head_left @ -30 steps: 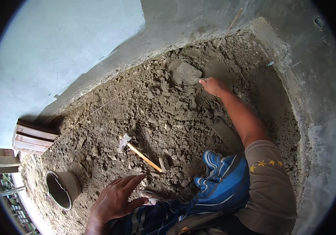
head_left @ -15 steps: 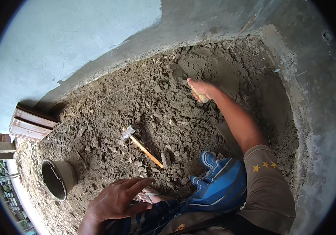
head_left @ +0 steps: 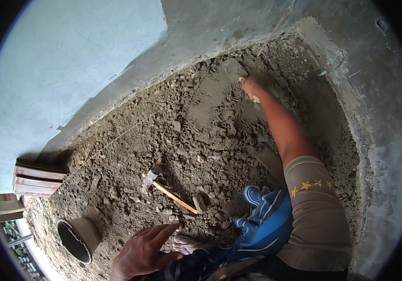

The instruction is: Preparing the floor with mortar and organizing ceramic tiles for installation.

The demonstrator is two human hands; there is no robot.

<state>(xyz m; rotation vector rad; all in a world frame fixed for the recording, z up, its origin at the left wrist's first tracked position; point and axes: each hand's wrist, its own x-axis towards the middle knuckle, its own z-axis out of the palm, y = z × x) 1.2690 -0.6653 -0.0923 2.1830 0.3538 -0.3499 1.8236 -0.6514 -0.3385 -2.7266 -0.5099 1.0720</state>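
Observation:
My right hand (head_left: 252, 89) is closed round the handle of a trowel, reaching far forward near the foot of the back wall. The grey trowel blade (head_left: 234, 69) lies over the ground there, its face smeared with mortar. Wet mortar (head_left: 208, 100) is spread in a smooth patch just left of that hand, over lumpy soil. My left hand (head_left: 142, 253) hovers or rests by my knee at the lower edge, fingers stretched out and nothing in it. Nearest to it, a hammer (head_left: 169, 191) with a wooden handle lies on the soil beside a broken stone (head_left: 200, 203).
A bucket (head_left: 80, 240) leans at the lower left. Stacked reddish-brown tiles (head_left: 39, 180) stand against the half-painted wall (head_left: 84, 56). A taut string (head_left: 128, 129) crosses the ground from the tiles. A flat dark board (head_left: 269, 161) lies near my right foot, and walls meet at the far right corner.
My right hand has moved the trowel farther forward and right, toward the wall. The mortar left of it is now spread wider and smoother. My left hand stays open by my knee.

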